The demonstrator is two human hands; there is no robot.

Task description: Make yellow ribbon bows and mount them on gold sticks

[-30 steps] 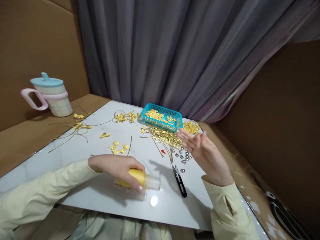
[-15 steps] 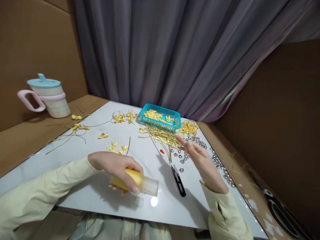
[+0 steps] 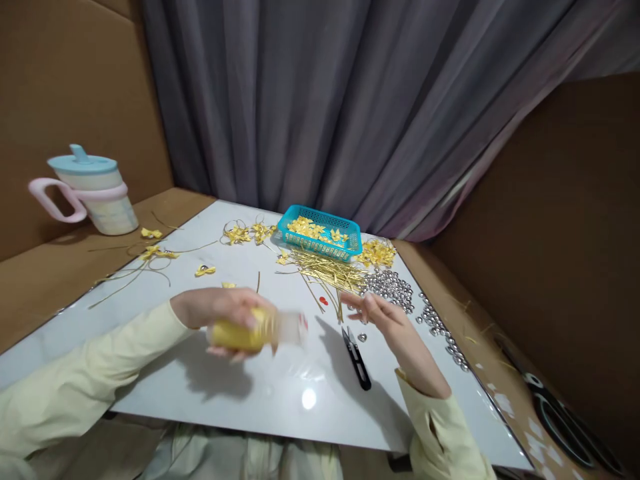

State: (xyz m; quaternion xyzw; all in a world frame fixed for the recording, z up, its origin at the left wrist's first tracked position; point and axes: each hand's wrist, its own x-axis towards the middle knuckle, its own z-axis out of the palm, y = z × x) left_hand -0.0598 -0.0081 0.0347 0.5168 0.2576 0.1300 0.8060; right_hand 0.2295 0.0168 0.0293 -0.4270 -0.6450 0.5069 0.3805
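My left hand [image 3: 225, 310] is wrapped around a yellow bottle [image 3: 237, 335] with a clear cap, tipped on its side above the white board; both are blurred by motion. The bottle's cap end points right. My right hand [image 3: 383, 317] hovers empty over the board, fingers apart, near a bundle of gold cords [image 3: 330, 270] and silver heart-shaped beads [image 3: 387, 288]. Below it lie black thread snips [image 3: 357, 363], blades pointing away. A small red piece [image 3: 323, 301] rests beside the cords. Yellow ribbon bows [image 3: 205, 270] are partly hidden behind my left hand.
A blue basket [image 3: 320, 248] of yellow bows stands at the back, with more bows [image 3: 377, 253] to its right. Corded bows [image 3: 157, 253] lie at left, near a lidded cup [image 3: 107, 200]. Large black scissors [image 3: 560, 427] lie off the board's right edge.
My left hand has lifted the bottle up and slightly left, away from the board's surface. My right hand has moved a little down and left, its fingers spreading.
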